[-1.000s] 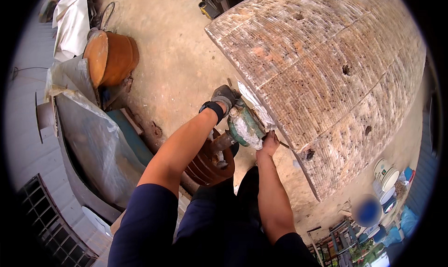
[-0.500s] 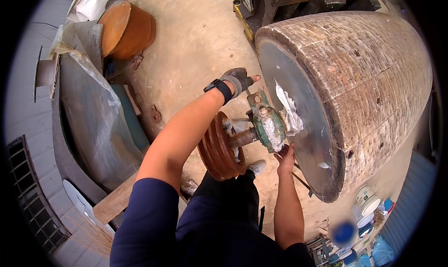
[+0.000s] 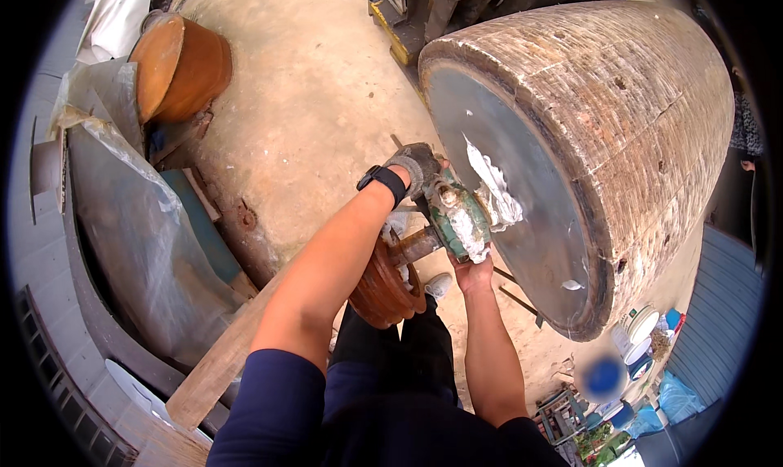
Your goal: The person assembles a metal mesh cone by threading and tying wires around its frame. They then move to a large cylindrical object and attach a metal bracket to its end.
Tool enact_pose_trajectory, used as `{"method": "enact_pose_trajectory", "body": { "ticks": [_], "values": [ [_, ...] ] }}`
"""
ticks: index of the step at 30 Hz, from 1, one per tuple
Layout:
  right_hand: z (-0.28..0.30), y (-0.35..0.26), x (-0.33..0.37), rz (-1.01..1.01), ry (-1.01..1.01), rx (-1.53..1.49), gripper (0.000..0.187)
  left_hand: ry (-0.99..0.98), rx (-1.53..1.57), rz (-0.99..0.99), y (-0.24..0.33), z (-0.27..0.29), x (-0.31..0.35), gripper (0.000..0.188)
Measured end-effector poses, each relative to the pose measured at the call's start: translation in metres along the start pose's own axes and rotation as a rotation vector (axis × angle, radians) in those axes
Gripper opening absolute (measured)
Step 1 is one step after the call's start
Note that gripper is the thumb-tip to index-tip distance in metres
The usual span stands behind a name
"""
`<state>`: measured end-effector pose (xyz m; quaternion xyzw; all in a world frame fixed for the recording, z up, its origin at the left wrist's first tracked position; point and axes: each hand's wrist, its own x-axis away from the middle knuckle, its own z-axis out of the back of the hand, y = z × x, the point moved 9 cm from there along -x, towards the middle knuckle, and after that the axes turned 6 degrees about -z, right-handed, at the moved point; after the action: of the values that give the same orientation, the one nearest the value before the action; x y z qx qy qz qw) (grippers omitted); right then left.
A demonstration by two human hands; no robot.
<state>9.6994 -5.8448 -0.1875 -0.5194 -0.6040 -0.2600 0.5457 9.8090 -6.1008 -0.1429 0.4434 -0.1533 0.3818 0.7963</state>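
Note:
A green bearing housing [image 3: 445, 206], smeared with white grease, sits on the shaft [image 3: 416, 247] between a rusty grooved pulley [image 3: 383, 292] and the big drum [image 3: 587, 132]. My left hand [image 3: 418, 170], in a grey glove with a black watch at the wrist, is closed on the far end of the housing; its fingertips are partly hidden. From below, my bare right hand [image 3: 473, 270] grips the near end, with its fingers mostly out of sight under it. A thick white grease smear [image 3: 497, 185] clings to the drum's grey metal end face [image 3: 534, 251] beside the housing.
An orange-brown bucket-shaped vessel [image 3: 175, 67] and a plastic-covered panel [image 3: 155, 239] stand at the left. A wooden plank [image 3: 220, 361] slants at my lower left. Dark metal framing [image 3: 444, 10] lies beyond the drum; white buckets [image 3: 640, 324] and blue bags [image 3: 679, 398] sit lower right.
My left hand has come down onto the far end of the housing, its thumb no longer stretched out. My right hand has closed in under the near end. The whole view has shifted slightly.

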Motion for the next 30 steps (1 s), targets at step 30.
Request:
{"method": "enact_pose_trajectory", "body": {
  "ticks": [30],
  "values": [
    [0.01, 0.002, 0.004, -0.086, 0.003, -0.166, 0.05, 0.482, 0.141, 0.179, 0.037, 0.058, 0.062, 0.032]
  ]
}}
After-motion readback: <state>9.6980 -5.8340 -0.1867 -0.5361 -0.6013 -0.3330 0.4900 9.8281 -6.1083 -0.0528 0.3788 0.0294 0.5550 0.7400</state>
